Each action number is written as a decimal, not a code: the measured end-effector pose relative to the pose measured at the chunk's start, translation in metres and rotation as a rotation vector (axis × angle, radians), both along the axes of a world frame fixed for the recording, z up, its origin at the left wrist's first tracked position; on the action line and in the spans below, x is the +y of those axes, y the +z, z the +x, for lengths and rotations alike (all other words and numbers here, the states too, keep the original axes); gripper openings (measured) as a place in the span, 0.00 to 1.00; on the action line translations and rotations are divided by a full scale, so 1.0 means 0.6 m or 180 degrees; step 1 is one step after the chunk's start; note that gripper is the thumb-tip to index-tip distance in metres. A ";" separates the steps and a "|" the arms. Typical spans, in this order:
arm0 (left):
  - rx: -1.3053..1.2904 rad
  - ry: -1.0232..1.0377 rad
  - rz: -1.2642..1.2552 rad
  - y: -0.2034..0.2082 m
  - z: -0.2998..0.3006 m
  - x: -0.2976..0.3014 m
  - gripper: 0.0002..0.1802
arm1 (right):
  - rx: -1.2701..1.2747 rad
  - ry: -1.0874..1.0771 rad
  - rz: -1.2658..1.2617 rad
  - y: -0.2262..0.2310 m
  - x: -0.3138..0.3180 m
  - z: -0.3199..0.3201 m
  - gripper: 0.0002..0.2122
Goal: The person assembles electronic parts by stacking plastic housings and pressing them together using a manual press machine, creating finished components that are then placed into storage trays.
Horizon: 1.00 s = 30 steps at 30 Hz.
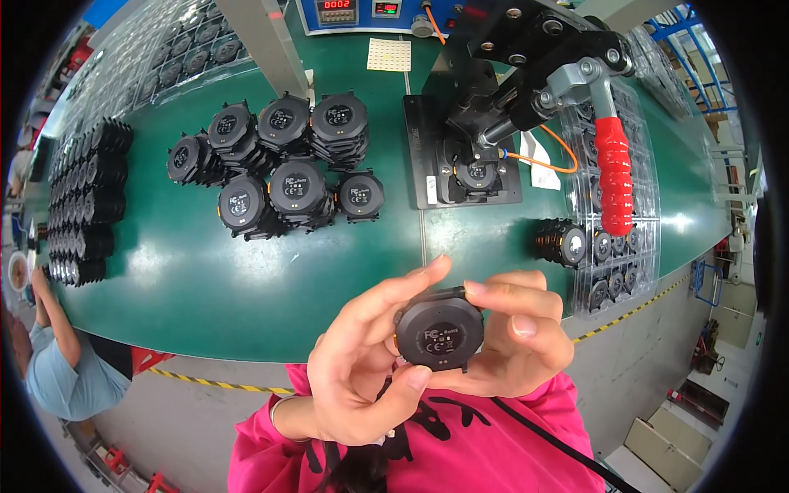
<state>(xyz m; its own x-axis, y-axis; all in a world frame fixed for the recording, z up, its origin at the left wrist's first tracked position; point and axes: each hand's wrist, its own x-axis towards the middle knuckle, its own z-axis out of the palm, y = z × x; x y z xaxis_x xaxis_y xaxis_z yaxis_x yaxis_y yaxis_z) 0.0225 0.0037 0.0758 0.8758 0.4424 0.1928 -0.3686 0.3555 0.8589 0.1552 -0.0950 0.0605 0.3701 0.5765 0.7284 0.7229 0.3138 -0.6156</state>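
Note:
Between my two hands, in front of my pink top, is a round black smartwatch case (442,330), its back cover facing up. My left hand (362,353) grips it along the left rim, the thumb at its lower edge. My right hand (518,333) holds the right side, with a fingertip at the top edge. Beyond my hands on the green table stand several stacks of like watch cases (297,191). A toggle-clamp press (501,107) with a red handle (615,177) has another watch case (477,175) in its black fixture.
Right of the press lies a clear plastic tray (585,300) holding watch cases, beside a short stack (560,243). Dark rows of cases (89,205) line the table's left side. A blue control box (362,16) stands at the back. A co-worker in blue (66,370) sits at left.

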 end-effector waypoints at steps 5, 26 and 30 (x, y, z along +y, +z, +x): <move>-0.0004 -0.0024 0.0006 -0.002 -0.001 0.001 0.38 | 0.0004 0.0064 0.0002 -0.003 -0.002 0.005 0.36; -0.0053 0.0085 -0.0160 -0.017 0.015 0.006 0.37 | 0.0190 0.0019 0.0070 -0.046 -0.018 0.063 0.41; -0.0091 0.0192 -0.0113 -0.017 0.027 0.001 0.37 | 0.0777 -0.0557 0.0575 -0.043 0.005 0.087 0.41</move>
